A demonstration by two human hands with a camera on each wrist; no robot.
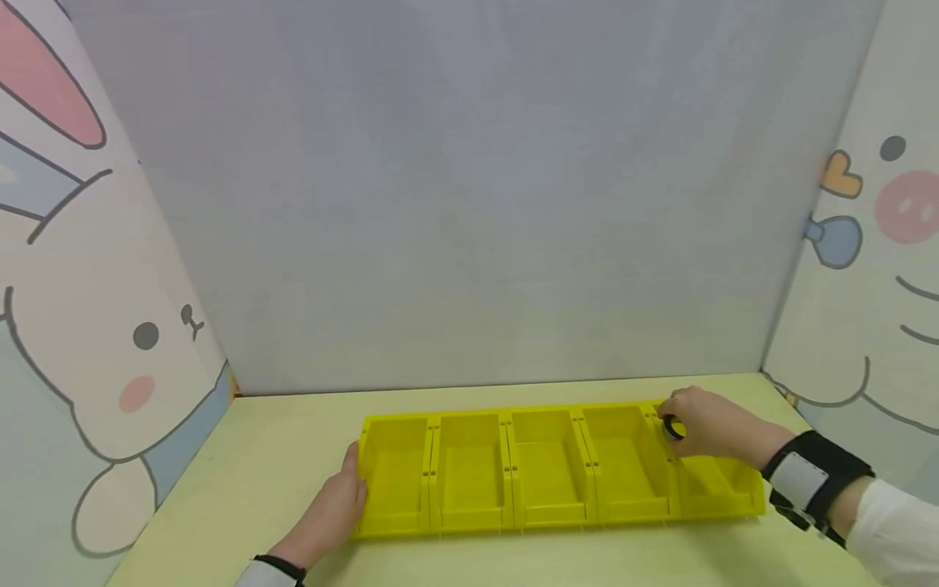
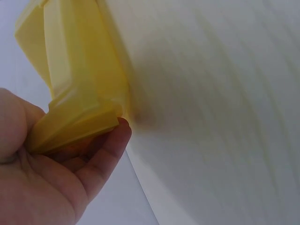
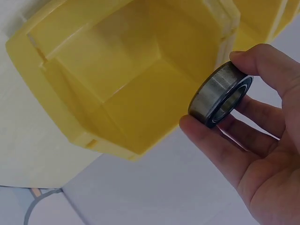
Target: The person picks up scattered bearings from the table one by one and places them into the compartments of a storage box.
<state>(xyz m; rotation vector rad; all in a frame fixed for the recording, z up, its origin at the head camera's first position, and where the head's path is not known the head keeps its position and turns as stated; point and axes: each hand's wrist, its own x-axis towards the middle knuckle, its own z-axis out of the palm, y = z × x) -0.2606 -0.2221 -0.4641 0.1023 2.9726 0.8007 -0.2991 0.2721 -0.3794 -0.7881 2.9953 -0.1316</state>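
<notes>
Right hand [image 1: 707, 432] pinches a bearing [image 3: 220, 93] over the rightmost bin [image 1: 722, 481] of the yellow row — placing step, I judge. Left hand [image 1: 333, 505] grips the leftmost bin [image 1: 396, 477] end, steadying it on the counter [image 1: 242, 489]. Next calls for lowering, then letting go.

No text, label, brand, number or sign can be read in any of the three views. The yellow bins [image 1: 550, 469] show only plain plastic walls, and the metal ring [image 3: 220, 93] shows a bare grey rim without any marking that I can make out. The side panels [image 1: 110, 326] carry only cartoon drawings of animals, with no letters on them.
</notes>
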